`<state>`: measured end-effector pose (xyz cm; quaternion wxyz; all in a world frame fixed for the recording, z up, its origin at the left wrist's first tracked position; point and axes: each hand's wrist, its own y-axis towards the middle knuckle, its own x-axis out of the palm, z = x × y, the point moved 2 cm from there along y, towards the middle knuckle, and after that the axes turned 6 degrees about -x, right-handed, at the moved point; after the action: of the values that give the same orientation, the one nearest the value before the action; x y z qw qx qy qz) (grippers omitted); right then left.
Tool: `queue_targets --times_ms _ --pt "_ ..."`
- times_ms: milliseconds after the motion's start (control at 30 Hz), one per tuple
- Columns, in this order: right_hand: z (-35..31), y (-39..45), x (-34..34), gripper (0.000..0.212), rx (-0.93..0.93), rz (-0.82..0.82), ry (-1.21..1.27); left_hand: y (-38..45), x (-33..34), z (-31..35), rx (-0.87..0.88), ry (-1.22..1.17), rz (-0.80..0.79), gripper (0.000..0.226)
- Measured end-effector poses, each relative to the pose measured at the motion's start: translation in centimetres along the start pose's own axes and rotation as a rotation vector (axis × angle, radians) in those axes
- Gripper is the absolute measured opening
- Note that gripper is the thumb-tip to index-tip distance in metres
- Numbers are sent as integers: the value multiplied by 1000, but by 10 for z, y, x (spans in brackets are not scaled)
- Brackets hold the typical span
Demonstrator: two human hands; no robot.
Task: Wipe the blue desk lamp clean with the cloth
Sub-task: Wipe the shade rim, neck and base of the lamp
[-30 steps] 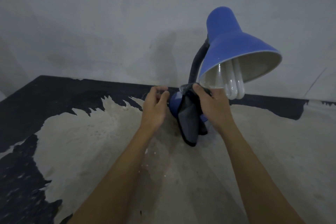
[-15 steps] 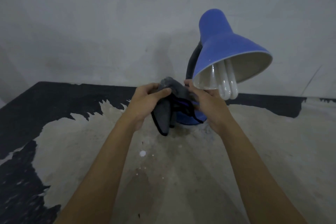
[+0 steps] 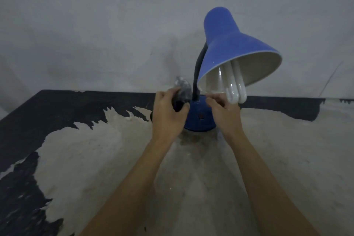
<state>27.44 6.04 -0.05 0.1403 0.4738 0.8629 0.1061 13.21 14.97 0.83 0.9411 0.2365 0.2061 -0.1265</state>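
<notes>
Lamp point(image 3: 199, 119) stands on the table point(image 3: 210, 178) close to the back edge, against a grey wall point(image 3: 95, 25). Its round blue base sits flat on the bare patch of the tabletop. A small reddish switch point(image 3: 200, 116) shows on the front of the base. A black neck point(image 3: 197, 76) rises from the base and curves right into the blue shade point(image 3: 229, 44), which tilts toward the viewer — white inside, rim pale. Bulb point(image 3: 234, 90): white folded tubes hanging out past the lower rim.

Left hand point(image 3: 168, 115): fingers curled round the cloth point(image 3: 182, 90), a bunched dark grey wad, thumb closed over its lower part. The cloth pokes up above the fingers and sits just beside the neck, left of it, above the base edge; contact with the neck cannot be told.

Right hand point(image 3: 226, 115): in front of the base on its right side, below the shade rim and beside the bulb tips. Fingers bent inward, thumb and forefinger drawn near each other. Whether they pinch anything cannot be told — the fingertips are blurred.

Tabletop: black coating worn away over most of the middle, pale rough surface exposed, black left along the back and left edges.

No brand, label or readable writing visible on lamp, bulb or cloth.
</notes>
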Motion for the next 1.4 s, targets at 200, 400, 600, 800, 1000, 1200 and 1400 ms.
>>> queue_targets --times_ms 200,400,600,800,1000,1200,1400 --pt "8 -5 0 11 -153 -112 -186 -34 44 -12 203 440 -78 55" --pt "13 -5 -2 15 -238 -103 -280 -21 44 -11 155 552 -155 55" --pt "14 -6 -2 15 -272 -101 -272 11 47 -12 79 555 -242 50" --pt "18 -7 0 16 -283 -88 -267 39 50 -25 27 517 -277 42" --pt "20 -7 1 15 -281 -107 -286 66 44 -21 -143 488 -373 37" --pt "22 -6 -3 15 -243 -113 -238 70 39 -31 -258 324 -266 48" --pt "25 -4 -1 15 -215 -100 -190 27 21 -40 -191 119 -61 24"
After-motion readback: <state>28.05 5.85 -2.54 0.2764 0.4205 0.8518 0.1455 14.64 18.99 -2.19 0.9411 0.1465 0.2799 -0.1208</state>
